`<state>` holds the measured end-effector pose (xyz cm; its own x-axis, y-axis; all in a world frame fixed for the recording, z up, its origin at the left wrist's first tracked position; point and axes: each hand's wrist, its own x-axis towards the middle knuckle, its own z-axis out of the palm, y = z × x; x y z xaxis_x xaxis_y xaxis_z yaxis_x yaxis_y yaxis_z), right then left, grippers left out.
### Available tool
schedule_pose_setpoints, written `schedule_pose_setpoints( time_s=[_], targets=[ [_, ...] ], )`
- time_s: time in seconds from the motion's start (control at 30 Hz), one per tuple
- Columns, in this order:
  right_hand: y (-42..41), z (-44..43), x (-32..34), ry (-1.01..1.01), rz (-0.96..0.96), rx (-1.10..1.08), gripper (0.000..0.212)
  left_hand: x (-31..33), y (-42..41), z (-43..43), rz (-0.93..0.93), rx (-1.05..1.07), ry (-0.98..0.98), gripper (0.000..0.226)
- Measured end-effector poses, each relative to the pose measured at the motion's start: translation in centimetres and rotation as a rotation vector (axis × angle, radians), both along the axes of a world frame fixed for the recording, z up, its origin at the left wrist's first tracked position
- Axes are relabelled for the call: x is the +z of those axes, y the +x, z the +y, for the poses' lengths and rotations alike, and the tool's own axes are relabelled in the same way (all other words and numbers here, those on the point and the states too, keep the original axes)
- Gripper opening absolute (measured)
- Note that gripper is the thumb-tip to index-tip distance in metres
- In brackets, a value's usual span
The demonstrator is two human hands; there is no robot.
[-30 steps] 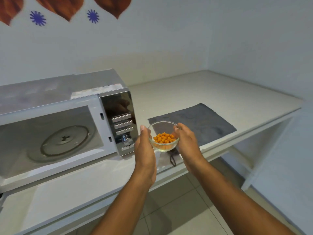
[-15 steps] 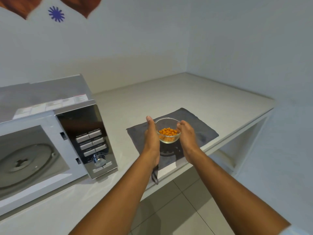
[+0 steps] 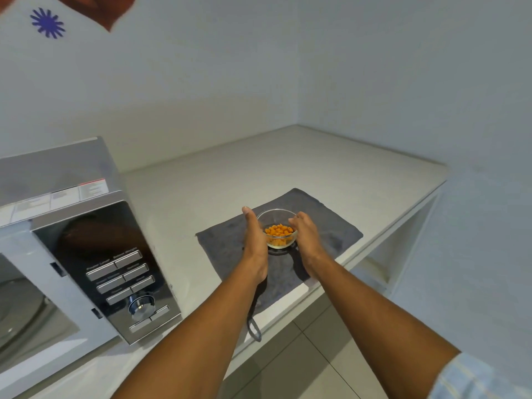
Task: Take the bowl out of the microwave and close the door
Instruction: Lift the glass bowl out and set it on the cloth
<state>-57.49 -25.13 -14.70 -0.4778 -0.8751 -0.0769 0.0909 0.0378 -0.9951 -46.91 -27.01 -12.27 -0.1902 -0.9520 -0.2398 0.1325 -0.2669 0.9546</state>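
white walls meet in a corner behind the pale tabletop [image 3: 331,168], where a grey cloth [image 3: 325,223] lies near the front edge. we have the bowl [image 3: 277,230] of orange bits cupped between our left hand [image 3: 254,240] and right hand [image 3: 306,234], low over the cloth; whether it already rests there we cannot tell. the microwave [image 3: 66,226] stands well to the left with its cavity open, its door out of view. next we let go, then reach back left to swing the door shut.
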Motion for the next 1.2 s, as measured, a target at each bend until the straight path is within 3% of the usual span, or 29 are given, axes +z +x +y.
schedule_pose_setpoints(
  time_s=[0.07, 0.17, 0.53, 0.67, 0.77, 0.97, 1.07, 1.2],
  targets=[
    [-0.1, -0.2, -0.7, -0.007, -0.005, 0.017, 0.025, -1.3, 0.0, -0.9, -0.005, 0.000, 0.011, 0.093],
    [0.0, 0.0, -1.0, -0.060, -0.055, 0.020, 0.008, -2.5, -0.1, -1.2, 0.004, 0.005, 0.002, 0.084],
    [0.1, 0.1, -1.4, -0.073, 0.041, 0.018, 0.015, -3.0, 0.0, -0.6, -0.025, 0.074, -0.111, 0.078],
    [0.0, 0.1, -1.6, -0.049, 0.067, 0.011, 0.024, -4.8, 0.2, -0.6, -0.083, 0.119, -0.129, 0.101],
    [-0.2, -0.2, -2.0, -0.052, 0.063, 0.012, 0.032, -3.5, 0.3, 0.1, -0.121, 0.087, -0.146, 0.082],
    [-0.4, -0.5, -2.3, -0.015, 0.061, 0.028, 0.080, -2.3, 0.9, 1.3, -0.206, 0.039, -0.170, 0.075],
    [0.4, 0.6, -1.0, -0.016, 0.080, 0.021, 0.067, -2.4, 1.4, 2.3, -0.230, 0.038, -0.178, 0.075],
    [1.2, 1.8, -0.7, -0.037, 0.161, -0.068, 0.073, -0.6, 2.9, 4.2, -0.230, 0.045, -0.174, 0.073]
  ],
)
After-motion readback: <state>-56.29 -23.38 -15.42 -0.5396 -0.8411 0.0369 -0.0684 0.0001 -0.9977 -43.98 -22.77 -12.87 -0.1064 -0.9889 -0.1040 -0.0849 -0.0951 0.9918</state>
